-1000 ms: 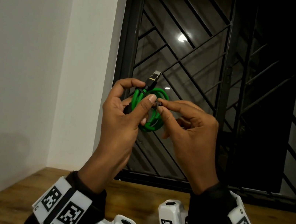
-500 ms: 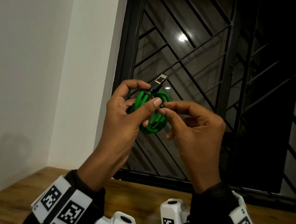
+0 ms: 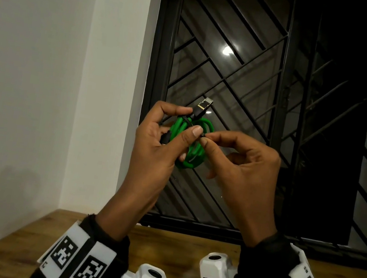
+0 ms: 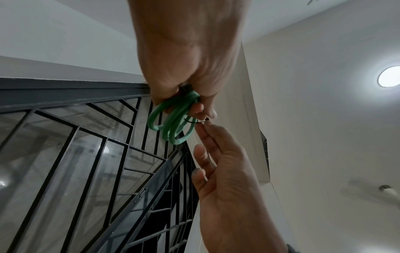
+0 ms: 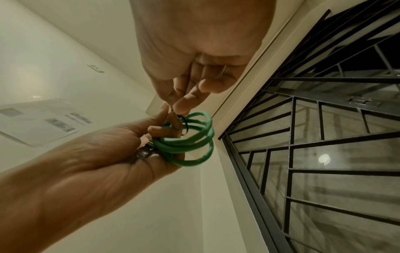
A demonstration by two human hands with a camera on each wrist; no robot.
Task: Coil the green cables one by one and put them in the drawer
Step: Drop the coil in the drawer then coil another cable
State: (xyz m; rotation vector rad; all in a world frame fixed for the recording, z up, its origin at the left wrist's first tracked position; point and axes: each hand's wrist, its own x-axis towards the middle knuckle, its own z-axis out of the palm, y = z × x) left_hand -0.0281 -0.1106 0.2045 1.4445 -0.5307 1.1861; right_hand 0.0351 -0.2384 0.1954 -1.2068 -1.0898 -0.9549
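A green cable (image 3: 196, 150) wound into a small coil is held up in front of the window. My left hand (image 3: 153, 143) grips the coil, thumb across its front. A metal plug (image 3: 204, 105) sticks up above the left fingers. My right hand (image 3: 242, 157) pinches a thin black tie (image 3: 203, 136) that loops round the coil. In the left wrist view the coil (image 4: 173, 123) hangs below the left fingers and the black tie (image 4: 194, 121) runs to the right fingertips. In the right wrist view the tie (image 5: 184, 125) crosses the green coil (image 5: 190, 142). No drawer is in view.
A wooden tabletop (image 3: 183, 254) lies below my wrists, running to a white wall (image 3: 29, 90) on the left. A dark window with a black metal grille (image 3: 269, 92) stands behind the hands. A ceiling light (image 4: 389, 77) shows in the left wrist view.
The hands and coil have drifted slightly right and down. The right fingers have kept their pinch on the black tie at the coil. The plug has tilted a little more to the right.
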